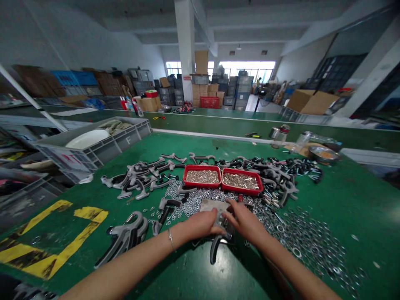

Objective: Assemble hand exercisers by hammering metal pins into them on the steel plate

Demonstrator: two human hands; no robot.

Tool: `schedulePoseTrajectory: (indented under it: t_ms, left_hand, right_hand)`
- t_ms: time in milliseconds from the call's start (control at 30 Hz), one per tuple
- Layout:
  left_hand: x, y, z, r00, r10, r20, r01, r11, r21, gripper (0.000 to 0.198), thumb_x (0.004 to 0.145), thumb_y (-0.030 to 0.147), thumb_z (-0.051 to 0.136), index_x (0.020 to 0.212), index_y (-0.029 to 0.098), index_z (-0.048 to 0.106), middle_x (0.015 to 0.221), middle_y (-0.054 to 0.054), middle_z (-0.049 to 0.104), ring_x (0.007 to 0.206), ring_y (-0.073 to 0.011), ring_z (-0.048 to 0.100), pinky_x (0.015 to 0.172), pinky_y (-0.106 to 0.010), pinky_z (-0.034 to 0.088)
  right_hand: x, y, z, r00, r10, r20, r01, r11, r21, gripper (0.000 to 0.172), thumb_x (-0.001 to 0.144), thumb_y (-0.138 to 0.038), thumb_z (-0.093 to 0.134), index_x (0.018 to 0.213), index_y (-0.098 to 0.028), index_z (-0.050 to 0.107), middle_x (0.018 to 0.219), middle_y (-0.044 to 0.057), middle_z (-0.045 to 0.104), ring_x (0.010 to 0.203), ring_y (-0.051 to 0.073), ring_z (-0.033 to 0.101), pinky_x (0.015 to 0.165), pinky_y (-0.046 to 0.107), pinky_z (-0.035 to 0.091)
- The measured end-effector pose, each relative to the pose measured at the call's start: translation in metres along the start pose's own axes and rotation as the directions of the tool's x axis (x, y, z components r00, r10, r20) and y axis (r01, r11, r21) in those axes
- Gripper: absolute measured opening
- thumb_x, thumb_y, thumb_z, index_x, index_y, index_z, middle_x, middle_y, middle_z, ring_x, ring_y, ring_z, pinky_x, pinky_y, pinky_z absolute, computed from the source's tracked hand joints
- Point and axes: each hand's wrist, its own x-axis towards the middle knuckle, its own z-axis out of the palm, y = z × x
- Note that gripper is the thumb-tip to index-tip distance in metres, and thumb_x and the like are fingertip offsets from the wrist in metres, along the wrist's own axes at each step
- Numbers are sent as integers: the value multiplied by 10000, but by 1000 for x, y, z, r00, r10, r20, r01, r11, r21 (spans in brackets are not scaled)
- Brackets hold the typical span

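Observation:
Over a metal fixture plate (pixel 206 204) near the table's front, my left hand (pixel 200 224) is closed around a grey and black curved handle (pixel 214 250). Its dark grip end points down towards me. From the other side my right hand (pixel 246 220) curls its fingers onto the upper end of the same handle; any small part between those fingertips is hidden. Just beyond the plate, two red trays (pixel 201 185) hold many small metal pins. Loose nuts (pixel 192 207) lie spread around the plate, and washers (pixel 312 237) reach far to the right.
More handles lie in a pile (pixel 137 179) at the left, with a stack (pixel 126 233) nearer me. Black-headed screws (pixel 308 168) are heaped at the back right, near a metal bowl (pixel 323 154). A grey crate (pixel 121 143) stands at the left edge. Yellow-black tape (pixel 67 250) marks the table.

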Motion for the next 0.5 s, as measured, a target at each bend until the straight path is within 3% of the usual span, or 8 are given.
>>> schedulePoseTrajectory:
  t_ms: [133, 267, 367, 500]
  left_hand:
    - [33, -13, -23, 998, 70, -7, -66, 964, 258, 507, 864, 614, 549, 936, 129, 676, 809, -158, 725, 761, -337, 709, 660, -376, 526]
    - [84, -11, -53, 981, 146, -129, -97, 940, 328, 292, 961, 361, 493, 1000, 134, 673, 886, -165, 728, 826, -303, 709, 718, -374, 535]
    - [136, -9, -67, 968, 189, -168, -125, 935, 333, 192, 941, 184, 501, 1001, 153, 680, 937, -145, 733, 900, -279, 700, 800, -379, 516]
    - [196, -8, -61, 956, 229, -185, -163, 936, 313, 153, 864, 73, 561, 844, 103, 710, 897, -183, 734, 943, -308, 682, 898, -455, 467]
  right_hand:
    - [60, 51, -25, 990, 68, -128, -87, 984, -154, 278, 968, -289, 456, 1051, -169, 693, 1091, 146, 658, 1137, 299, 505, 954, 403, 403]
    - [100, 87, -24, 986, 118, -119, -147, 951, -272, 217, 922, -258, 550, 860, -139, 721, 999, 168, 667, 1131, 322, 497, 920, 419, 432]
    - [120, 97, -12, 987, 135, -89, -157, 929, -334, 156, 902, -274, 618, 916, -136, 690, 1033, 109, 669, 1107, 274, 556, 910, 434, 472]
    - [132, 105, -1, 990, 129, -47, -138, 917, -375, 226, 928, -333, 608, 1081, -169, 638, 1151, 62, 646, 1028, 208, 624, 885, 428, 522]
